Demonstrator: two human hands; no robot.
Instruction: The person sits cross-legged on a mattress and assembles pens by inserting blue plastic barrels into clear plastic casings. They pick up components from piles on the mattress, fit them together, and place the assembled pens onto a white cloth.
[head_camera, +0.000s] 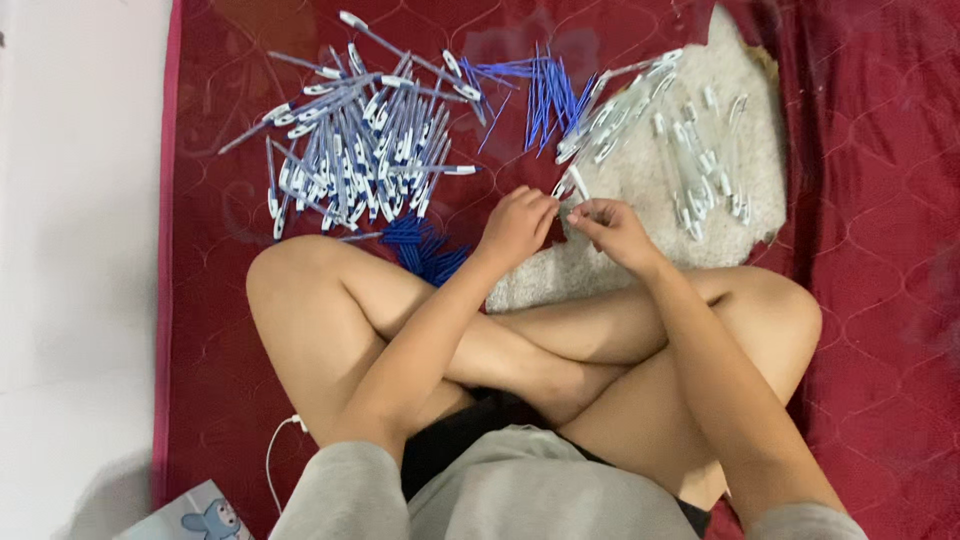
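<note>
Judging from the head view, the white pen barrel (574, 186) is taken to be light, stiff and smooth, best pinched along its shaft. It is held near the fleece mat's (650, 190) lower left edge, clamped between left hand (517, 226) and right hand (617, 230), fingers closed together on it.

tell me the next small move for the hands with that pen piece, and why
Probably press the parts together, then drop the pen on the finished pile. Both hands, left hand and right hand, meet on one white pen piece, with blue refills and empty barrels lying sorted nearby.
</note>
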